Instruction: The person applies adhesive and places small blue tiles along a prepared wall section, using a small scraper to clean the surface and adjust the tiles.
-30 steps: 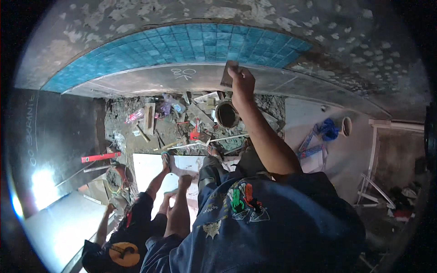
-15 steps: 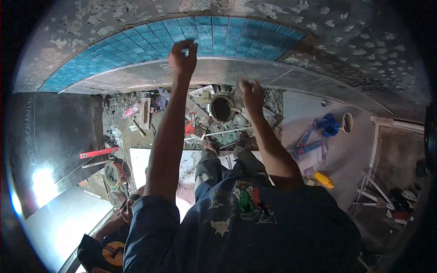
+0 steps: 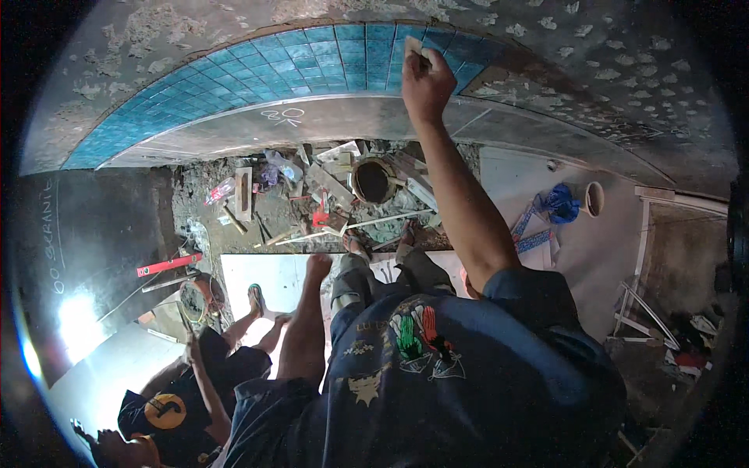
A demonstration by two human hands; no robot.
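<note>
My right hand (image 3: pixel 427 78) is raised to the wall in front of the blue tile band (image 3: pixel 312 58), toward its right part. Its fingers pinch a small flat pale piece (image 3: pixel 412 47), whose exact kind does not show. Whether the piece touches the tiles is unclear. My left hand (image 3: pixel 318 265) hangs lower, beside my left leg and over a white board (image 3: pixel 234 269). It looks closed like a fist; anything inside it is hidden. The tiles form small squares with thin joints, above a grey plastered strip (image 3: pixel 359 117).
A bucket of dark mix (image 3: pixel 373 183), a wooden float (image 3: pixel 244 195) and a red-handled tool (image 3: pixel 321 217) lie among rubble by the wall. A co-worker (image 3: pixel 179 390) is at lower left, near another bucket (image 3: pixel 195 300) and a red level (image 3: pixel 169 264). A blue bag (image 3: pixel 560 204) lies right.
My left hand has dropped from the tiles to beside my leg. My right hand has risen from below the tile band up to it. The co-worker shows more fully.
</note>
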